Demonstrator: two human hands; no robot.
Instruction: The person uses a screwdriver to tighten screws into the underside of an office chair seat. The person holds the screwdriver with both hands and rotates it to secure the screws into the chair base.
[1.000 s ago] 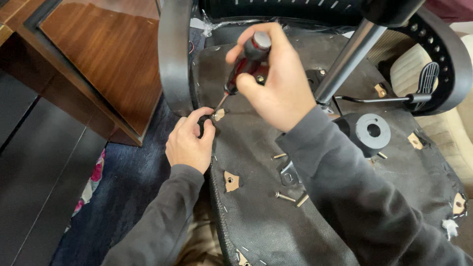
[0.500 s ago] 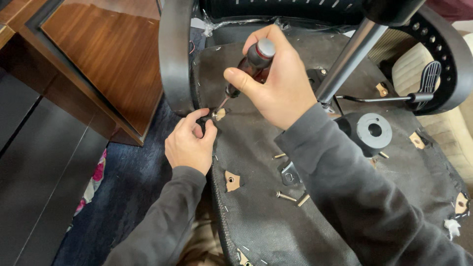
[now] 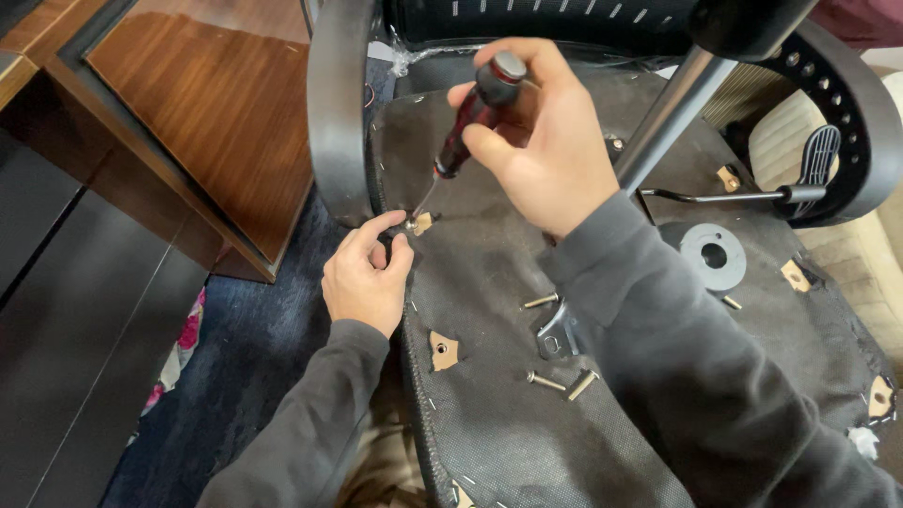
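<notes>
The person wears a dark grey long-sleeved top of soft, plain fabric. Both sleeves reach the wrists and end in simple cuffs, slightly creased along the forearms. The left hand (image 3: pixel 365 279) and right hand (image 3: pixel 538 141) are bare, without gloves, rings or a watch.

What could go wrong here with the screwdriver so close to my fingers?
The screwdriver in the right hand is tilted, so its tip might slip off the screw and jab the left hand, whose fingers pinch right beside it. The loose bolts lying on the sloping chair underside could also roll off if the seat gets bumped.
</notes>
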